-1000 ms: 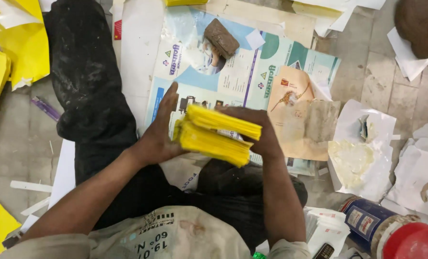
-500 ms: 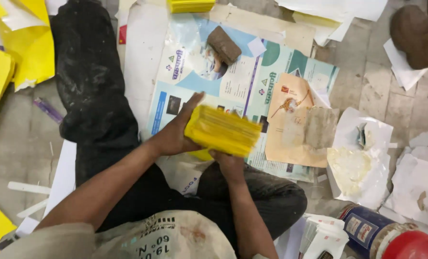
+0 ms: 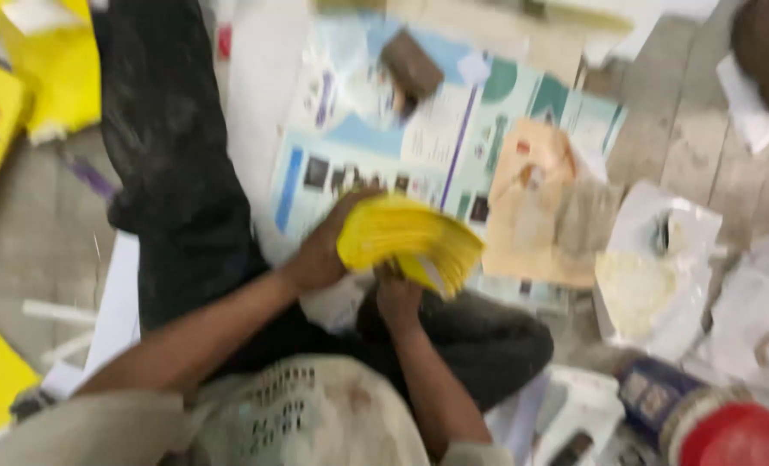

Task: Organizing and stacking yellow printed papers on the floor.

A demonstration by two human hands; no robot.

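Both hands grip a fanned yellow paper stack [image 3: 410, 242], the left hand [image 3: 324, 250] clasping its near-left edge and the right hand [image 3: 397, 298] closed beneath it, above a blue-and-white poster [image 3: 427, 138] spread on the floor [image 3: 39, 233] beyond them.

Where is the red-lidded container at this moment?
In the head view, the red-lidded container sits in the bottom right corner on the floor, to the right of the person's bent knee and below the crumpled white paper.

Short-sleeved beige shirt [image 3: 315, 418] with dark printed lettering and stains, black dusty trousers [image 3: 173, 155], bare forearms, blurred by motion
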